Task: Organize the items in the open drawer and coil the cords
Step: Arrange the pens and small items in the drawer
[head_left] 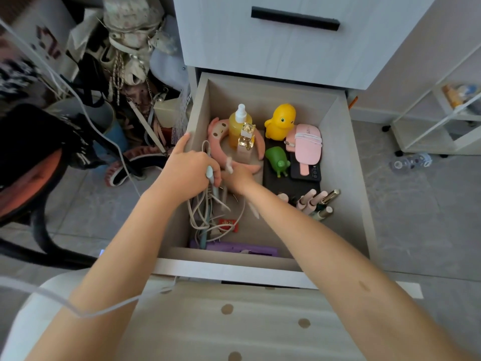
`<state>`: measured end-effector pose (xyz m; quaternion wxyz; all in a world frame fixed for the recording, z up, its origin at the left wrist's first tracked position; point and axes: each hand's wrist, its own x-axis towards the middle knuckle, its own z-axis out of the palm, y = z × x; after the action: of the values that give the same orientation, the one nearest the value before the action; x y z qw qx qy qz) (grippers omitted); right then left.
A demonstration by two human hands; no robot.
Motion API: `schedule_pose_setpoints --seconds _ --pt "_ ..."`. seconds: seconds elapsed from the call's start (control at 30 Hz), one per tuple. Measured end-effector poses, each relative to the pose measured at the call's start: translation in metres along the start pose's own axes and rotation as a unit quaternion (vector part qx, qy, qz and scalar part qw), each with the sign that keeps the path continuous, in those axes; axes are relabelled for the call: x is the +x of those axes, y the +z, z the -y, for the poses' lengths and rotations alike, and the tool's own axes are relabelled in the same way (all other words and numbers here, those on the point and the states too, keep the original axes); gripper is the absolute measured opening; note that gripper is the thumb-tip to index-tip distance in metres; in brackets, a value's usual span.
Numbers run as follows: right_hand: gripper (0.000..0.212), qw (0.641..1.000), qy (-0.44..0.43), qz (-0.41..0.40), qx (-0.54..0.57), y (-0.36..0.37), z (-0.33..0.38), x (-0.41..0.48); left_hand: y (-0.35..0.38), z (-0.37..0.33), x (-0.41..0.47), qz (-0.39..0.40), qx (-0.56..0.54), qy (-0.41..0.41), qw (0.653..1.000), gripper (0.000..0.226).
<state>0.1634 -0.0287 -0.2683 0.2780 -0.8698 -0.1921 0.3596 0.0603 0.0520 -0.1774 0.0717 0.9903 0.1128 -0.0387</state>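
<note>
The open drawer (346,162) holds a tangle of pale cords (208,212) at its front left. My left hand (186,166) is closed around a light blue cord plug and a bunch of these cords, lifting them above the tangle. Just to its right, my right hand (238,175) pinches a white cord end between its fingertips. Behind them stand a yellow spray bottle (240,126), a perfume bottle (246,140) and a pink plush (221,131). A yellow duck (281,121), green toy (277,158) and pink device wrapped in cord (307,142) sit at the right.
Several lip tubes (316,203) lie at the drawer's right front, a red packet (227,222) under the cords, and a purple item (239,248) along the front wall. Bags and clutter (125,61) crowd the floor at left. A white shelf (440,118) stands at right.
</note>
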Motion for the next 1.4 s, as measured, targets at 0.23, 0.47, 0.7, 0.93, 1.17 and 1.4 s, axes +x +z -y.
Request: schedule_pose_setpoints --seconds 0.23,0.47,0.7,0.93,1.17,1.4 --pt "0.028 0.989 -0.058 -0.097 0.094 -0.073 0.01 -0.056 -0.002 -0.003 0.001 0.013 -0.002 -0.008 1.0 0.043" --pt "0.019 0.964 0.097 0.087 0.234 -0.049 -0.009 -0.086 0.015 0.004 0.006 -0.092 -0.063 -0.005 0.994 0.059" --pt "0.01 0.91 -0.3 -0.284 -0.03 -0.054 -0.004 -0.095 0.009 0.004 0.006 -0.206 -0.068 -0.078 0.973 0.052" --pt "0.006 0.992 0.004 0.115 0.053 -0.022 0.036 -0.106 0.006 0.004 0.001 -0.201 -0.078 -0.107 0.971 0.038" --pt "0.024 0.957 0.097 0.255 0.097 -0.015 0.025 -0.082 0.006 0.01 0.001 -0.216 -0.14 -0.121 0.959 0.024" --pt "0.014 0.979 0.061 0.164 -0.1 0.015 0.028 -0.073 0.009 0.011 0.002 -0.217 -0.131 -0.13 0.959 0.021"
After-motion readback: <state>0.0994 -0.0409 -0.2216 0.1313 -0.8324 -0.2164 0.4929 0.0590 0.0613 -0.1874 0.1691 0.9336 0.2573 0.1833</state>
